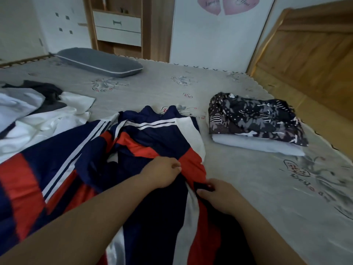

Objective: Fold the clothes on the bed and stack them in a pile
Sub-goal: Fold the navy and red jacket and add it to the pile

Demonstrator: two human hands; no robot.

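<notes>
Fingers of the left hand [165,172] and right hand [215,196] pinch the navy, red and white striped track jacket [152,134] at bed [248,178] centre.

Judging progress: a folded patterned dark garment [256,119] on folded white cloth [254,145] sits at two o'clock; loose white and grey clothes [38,111] wait at ten o'clock.

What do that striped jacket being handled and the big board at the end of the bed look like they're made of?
The jacket looks like a smooth synthetic sportswear fabric, perhaps polyester: its navy, red and white panels have a slight sheen and drape in soft folds. The board looks like varnished wood, with warm yellow-brown colour, visible grain and framed panels.
</notes>
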